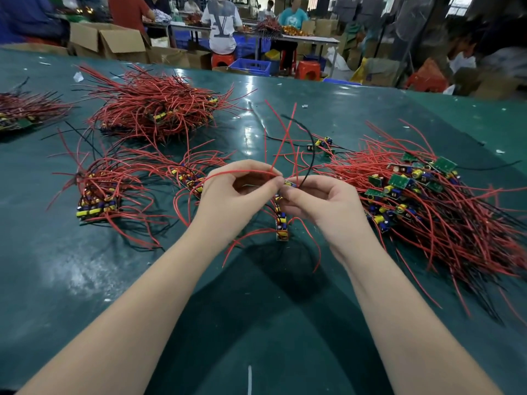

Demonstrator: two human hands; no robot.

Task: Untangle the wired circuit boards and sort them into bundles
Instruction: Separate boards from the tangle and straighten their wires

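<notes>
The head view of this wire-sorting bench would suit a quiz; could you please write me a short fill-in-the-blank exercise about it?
1. Most wires on the table are ____ in colour.
2. The biggest loose pile lies on the person's ____ side.
3. Both the left hand and right hand pinch wires above a dangling circuit ____.
4. The tabletop is dark ____.

Missing words: red; right; board; green

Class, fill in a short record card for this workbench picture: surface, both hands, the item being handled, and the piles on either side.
surface: green table
left hand: pinches a red wire
right hand: grips the held circuit boards
held circuit boards: hang between the hands, wires trailing
right pile: loose tangled boards
left bundles: boards stacked together
</notes>
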